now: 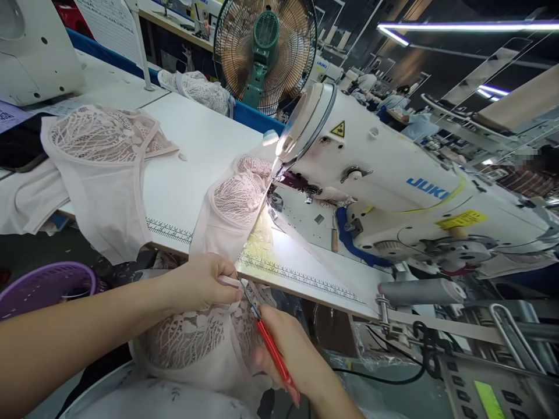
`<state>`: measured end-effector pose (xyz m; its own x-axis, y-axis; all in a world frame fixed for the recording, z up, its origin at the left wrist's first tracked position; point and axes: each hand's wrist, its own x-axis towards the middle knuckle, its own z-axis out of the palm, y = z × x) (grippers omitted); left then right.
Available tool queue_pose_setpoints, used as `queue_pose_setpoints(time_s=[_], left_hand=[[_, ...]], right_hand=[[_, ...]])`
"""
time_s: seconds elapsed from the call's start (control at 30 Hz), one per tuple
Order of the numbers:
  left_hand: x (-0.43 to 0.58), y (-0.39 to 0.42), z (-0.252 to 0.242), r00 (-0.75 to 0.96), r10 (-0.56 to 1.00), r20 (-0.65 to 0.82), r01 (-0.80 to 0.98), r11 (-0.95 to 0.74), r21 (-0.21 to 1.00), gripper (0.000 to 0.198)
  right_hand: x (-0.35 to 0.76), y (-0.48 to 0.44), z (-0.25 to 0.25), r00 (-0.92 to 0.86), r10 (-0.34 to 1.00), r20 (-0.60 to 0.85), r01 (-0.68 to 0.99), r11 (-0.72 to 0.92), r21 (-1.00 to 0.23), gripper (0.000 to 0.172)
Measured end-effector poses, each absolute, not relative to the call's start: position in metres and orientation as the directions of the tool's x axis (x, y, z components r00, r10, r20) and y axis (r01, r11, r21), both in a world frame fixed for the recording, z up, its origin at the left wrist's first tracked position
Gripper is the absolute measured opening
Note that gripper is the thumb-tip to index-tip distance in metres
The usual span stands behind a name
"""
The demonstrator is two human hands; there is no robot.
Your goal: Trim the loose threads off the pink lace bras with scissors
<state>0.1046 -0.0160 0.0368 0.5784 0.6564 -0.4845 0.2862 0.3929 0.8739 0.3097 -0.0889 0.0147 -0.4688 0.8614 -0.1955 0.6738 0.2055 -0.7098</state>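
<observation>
My left hand [213, 282] pinches the edge of a pale pink lace bra [187, 343] that hangs over my lap below the table edge. In my right hand [288, 349] is a pair of red-handled scissors [273, 349], their metal blades reaching up to the fabric edge beside my left fingertips. Another lace bra piece [238, 198] lies on the table, its far edge at the needle area of the white sewing machine [371, 157]. My right fingers are partly hidden behind the handles and fabric.
A finished-looking lace bra piece [100, 157] lies at the table's left, near a dark phone [21, 142]. A ruler strip [301, 279] runs along the front edge. A purple basket [52, 285] stands lower left, and a large fan [265, 52] behind. People sit further back.
</observation>
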Motion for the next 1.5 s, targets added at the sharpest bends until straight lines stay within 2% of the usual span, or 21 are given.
queue_pose_setpoints(time_s=[0.17, 0.4, 0.53, 0.67, 0.77, 0.87, 1.0, 1.33, 1.43, 1.5], left_hand=[[0.104, -0.014, 0.037, 0.588, 0.652, -0.479, 0.274, 0.396, 0.876, 0.018], [0.098, -0.019, 0.036, 0.570, 0.666, -0.481, 0.301, 0.375, 0.877, 0.024], [0.092, -0.023, 0.040, 0.584, 0.675, -0.451, 0.263, 0.369, 0.892, 0.025], [0.083, -0.025, 0.045, 0.592, 0.711, -0.379, 0.254, 0.281, 0.925, 0.026], [0.076, -0.026, 0.046, 0.575, 0.760, -0.304, 0.246, 0.194, 0.950, 0.024], [0.071, -0.027, 0.044, 0.559, 0.790, -0.253, 0.208, 0.162, 0.965, 0.023], [0.067, -0.029, 0.044, 0.541, 0.800, -0.259, 0.179, 0.191, 0.965, 0.018], [0.057, -0.034, 0.046, 0.477, 0.843, -0.250, 0.233, 0.154, 0.960, 0.019], [0.054, -0.034, 0.047, 0.411, 0.883, -0.229, 0.242, 0.136, 0.961, 0.016], [0.050, -0.033, 0.047, 0.306, 0.923, -0.233, 0.255, 0.156, 0.954, 0.013]], right_hand=[[0.306, -0.095, -0.002, -0.386, 0.894, -0.228, 0.673, 0.104, -0.733, 0.043], [0.304, -0.098, -0.026, -0.312, 0.931, -0.190, 0.614, 0.045, -0.788, 0.044], [0.309, -0.095, -0.015, -0.324, 0.938, -0.122, 0.613, 0.110, -0.783, 0.041], [0.314, -0.090, 0.004, -0.376, 0.921, -0.108, 0.663, 0.186, -0.725, 0.038], [0.313, -0.090, 0.010, -0.364, 0.922, -0.128, 0.713, 0.188, -0.675, 0.042], [0.308, -0.093, 0.011, -0.360, 0.923, -0.137, 0.709, 0.175, -0.683, 0.044], [0.300, -0.095, 0.012, -0.404, 0.911, -0.084, 0.671, 0.232, -0.705, 0.044], [0.300, -0.084, 0.020, -0.400, 0.912, -0.092, 0.747, 0.267, -0.608, 0.039], [0.300, -0.083, 0.018, -0.378, 0.922, -0.078, 0.729, 0.245, -0.639, 0.042], [0.298, -0.087, 0.011, -0.403, 0.913, -0.058, 0.681, 0.257, -0.686, 0.039]])
